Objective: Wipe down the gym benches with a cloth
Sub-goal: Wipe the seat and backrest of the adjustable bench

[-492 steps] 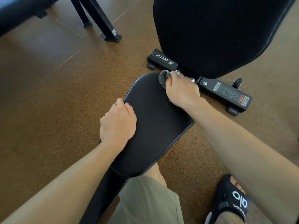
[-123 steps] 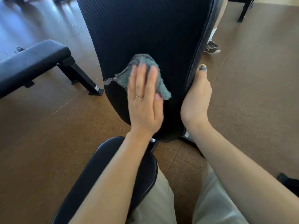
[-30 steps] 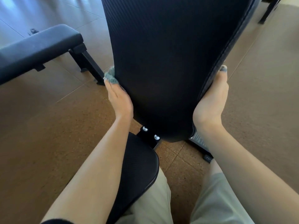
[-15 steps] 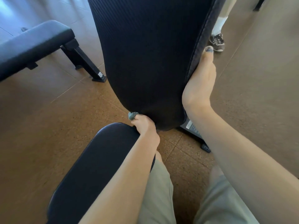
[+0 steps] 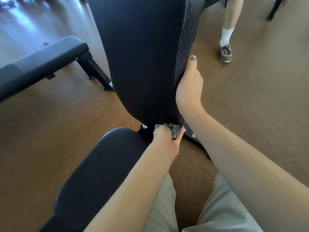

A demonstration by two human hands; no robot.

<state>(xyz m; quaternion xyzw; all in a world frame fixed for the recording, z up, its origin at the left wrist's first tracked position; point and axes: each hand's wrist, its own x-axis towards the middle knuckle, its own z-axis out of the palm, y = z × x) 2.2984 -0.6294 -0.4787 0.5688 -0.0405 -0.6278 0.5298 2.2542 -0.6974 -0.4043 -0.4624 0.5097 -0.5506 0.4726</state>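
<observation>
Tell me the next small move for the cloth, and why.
Probably slide the left hand and its cloth round the bottom corner of the backrest: the cloth sits bunched at the lower edge, while the right hand grips the side edge.

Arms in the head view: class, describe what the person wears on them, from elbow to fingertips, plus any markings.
The left forearm and right forearm are bare: no sleeve, watch or bracelet shows at either wrist. The right thumbnail carries patchy dark blue-grey polish. No ring or other marking is visible.
</observation>
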